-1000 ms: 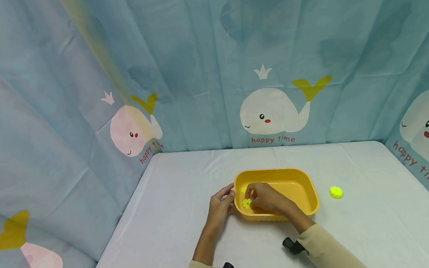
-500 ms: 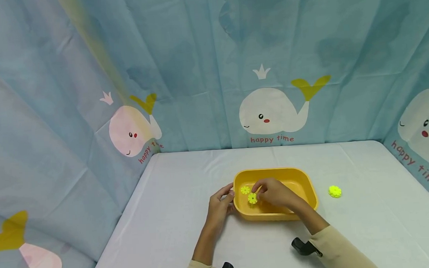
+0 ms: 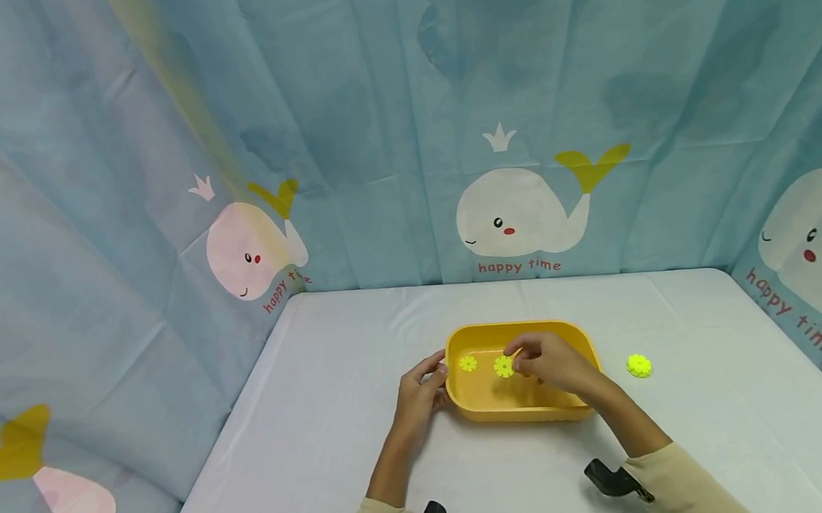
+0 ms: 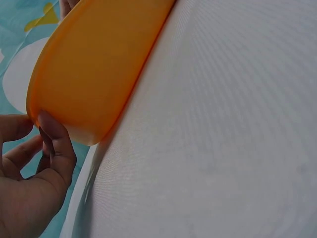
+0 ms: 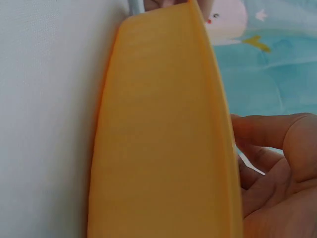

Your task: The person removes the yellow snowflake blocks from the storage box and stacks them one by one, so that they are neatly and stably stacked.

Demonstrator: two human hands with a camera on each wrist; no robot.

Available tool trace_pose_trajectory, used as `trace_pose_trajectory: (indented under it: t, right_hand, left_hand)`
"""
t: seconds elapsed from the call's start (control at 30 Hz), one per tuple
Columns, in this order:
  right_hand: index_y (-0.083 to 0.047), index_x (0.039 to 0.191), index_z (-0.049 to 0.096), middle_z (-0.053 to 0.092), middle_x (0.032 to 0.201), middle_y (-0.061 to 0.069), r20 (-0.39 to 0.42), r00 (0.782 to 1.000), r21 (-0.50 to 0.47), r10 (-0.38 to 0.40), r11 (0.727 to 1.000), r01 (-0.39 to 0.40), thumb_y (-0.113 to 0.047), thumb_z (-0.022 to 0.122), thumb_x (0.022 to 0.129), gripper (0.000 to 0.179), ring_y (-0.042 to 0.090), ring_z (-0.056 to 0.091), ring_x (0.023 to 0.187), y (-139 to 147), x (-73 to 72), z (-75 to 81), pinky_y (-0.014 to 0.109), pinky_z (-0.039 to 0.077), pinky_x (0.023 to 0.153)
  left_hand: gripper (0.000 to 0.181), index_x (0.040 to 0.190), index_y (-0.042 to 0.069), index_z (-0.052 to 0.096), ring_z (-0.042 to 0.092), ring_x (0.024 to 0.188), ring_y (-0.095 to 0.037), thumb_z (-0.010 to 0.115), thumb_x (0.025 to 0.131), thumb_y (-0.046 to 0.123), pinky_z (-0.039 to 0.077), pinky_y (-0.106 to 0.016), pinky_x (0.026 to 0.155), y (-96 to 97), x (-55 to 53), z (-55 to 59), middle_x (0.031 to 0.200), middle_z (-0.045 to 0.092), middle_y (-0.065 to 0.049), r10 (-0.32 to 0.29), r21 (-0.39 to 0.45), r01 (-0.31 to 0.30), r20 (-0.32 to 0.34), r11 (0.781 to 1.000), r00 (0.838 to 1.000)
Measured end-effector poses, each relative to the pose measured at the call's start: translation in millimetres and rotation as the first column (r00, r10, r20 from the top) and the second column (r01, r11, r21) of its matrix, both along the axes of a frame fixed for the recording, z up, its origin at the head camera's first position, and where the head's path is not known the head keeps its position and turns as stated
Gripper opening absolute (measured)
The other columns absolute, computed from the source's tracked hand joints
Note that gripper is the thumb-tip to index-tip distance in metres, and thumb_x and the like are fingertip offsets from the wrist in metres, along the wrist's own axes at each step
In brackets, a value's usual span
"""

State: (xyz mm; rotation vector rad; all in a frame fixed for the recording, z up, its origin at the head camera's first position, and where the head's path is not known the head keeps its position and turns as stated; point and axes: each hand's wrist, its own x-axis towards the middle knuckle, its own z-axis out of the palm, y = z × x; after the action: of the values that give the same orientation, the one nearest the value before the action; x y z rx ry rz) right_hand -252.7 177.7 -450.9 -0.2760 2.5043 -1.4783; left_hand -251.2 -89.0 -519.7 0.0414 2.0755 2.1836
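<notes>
A yellow rectangular tray [image 3: 534, 414] stands on the white table. My left hand [image 3: 416, 393] is at its left end; in the left wrist view the thumb [image 4: 54, 129] and fingers pinch the tray's rim. Over the inside of the tray my right hand [image 3: 553, 364] pinches a neon-yellow flower-shaped piece [image 3: 504, 367] by its right side. A second flower-shaped piece [image 3: 468, 364] lies in the left part of the tray. In the right wrist view the tray's side wall [image 5: 158, 124] hides my right fingertips and the piece.
A small stack of neon-yellow flower-shaped pieces [image 3: 639, 366] lies on the white table [image 3: 705, 442], right of the tray. Blue whale-printed cloth [image 3: 375, 133] rises behind the table and along both sides.
My right hand has moved right across the tray, carrying the flower-shaped piece away from the one lying at the left. The left hand stays at the tray's left end.
</notes>
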Motion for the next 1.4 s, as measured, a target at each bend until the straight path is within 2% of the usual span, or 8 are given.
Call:
trace_pose_trajectory:
  t: [0.23,0.63,0.9,1.17,1.4]
  right_hand:
    - [-0.001,0.123,0.071,0.073,0.103,0.019,-0.020,0.999,-0.020,-0.028,0.999,0.028,-0.008,0.069,0.101,0.023,0.031,0.063,0.088,22.0,5.8,7.7,0.034,0.056,0.069]
    - [0.000,0.129,0.068,0.072,0.106,0.015,-0.013,0.994,0.019,-0.109,0.994,0.109,-0.016,0.069,0.103,0.031,0.029,0.065,0.091,58.6,19.7,15.0,0.032,0.057,0.069]
    - [0.000,0.133,0.066,0.072,0.111,0.017,-0.025,0.985,0.036,-0.169,0.985,0.170,-0.021,0.067,0.105,0.035,0.028,0.063,0.093,83.4,24.5,17.5,0.033,0.060,0.071]
    - [-0.003,0.136,0.065,0.072,0.112,0.015,-0.024,0.972,0.085,-0.236,0.968,0.237,-0.026,0.067,0.105,0.039,0.027,0.063,0.095,108.0,27.9,14.2,0.035,0.060,0.072]
    - [-0.002,0.138,0.063,0.072,0.112,0.015,-0.019,0.965,0.103,-0.261,0.960,0.262,-0.030,0.065,0.106,0.042,0.029,0.064,0.092,124.2,31.6,8.6,0.035,0.060,0.073]
  left_hand:
    - [0.044,0.147,0.010,0.064,0.067,0.096,-0.021,0.062,0.105,0.022,0.057,-0.022,0.074,0.0,-0.1,-0.3,0.125,0.056,-0.011,0.010,-0.005,-0.010,0.005,1.000,1.000]
    - [0.043,0.147,0.011,0.064,0.066,0.095,-0.019,0.062,0.106,0.022,0.057,-0.023,0.074,0.5,-0.5,-0.4,0.125,0.056,-0.011,0.005,-0.008,-0.005,0.004,1.000,1.000]
    - [0.043,0.147,0.011,0.064,0.066,0.095,-0.018,0.062,0.106,0.022,0.056,-0.023,0.074,0.8,-0.7,-0.3,0.125,0.056,-0.010,0.003,-0.008,-0.003,0.006,1.000,1.000]
    - [0.044,0.148,0.010,0.062,0.065,0.097,-0.018,0.062,0.106,0.024,0.056,-0.023,0.075,0.6,-1.1,-0.7,0.127,0.055,-0.011,-0.003,-0.004,0.003,0.002,1.000,1.000]
    - [0.044,0.148,0.010,0.063,0.064,0.097,-0.018,0.062,0.106,0.024,0.056,-0.023,0.074,0.6,-0.8,-0.5,0.126,0.056,-0.011,0.004,-0.013,-0.004,0.001,1.000,1.000]
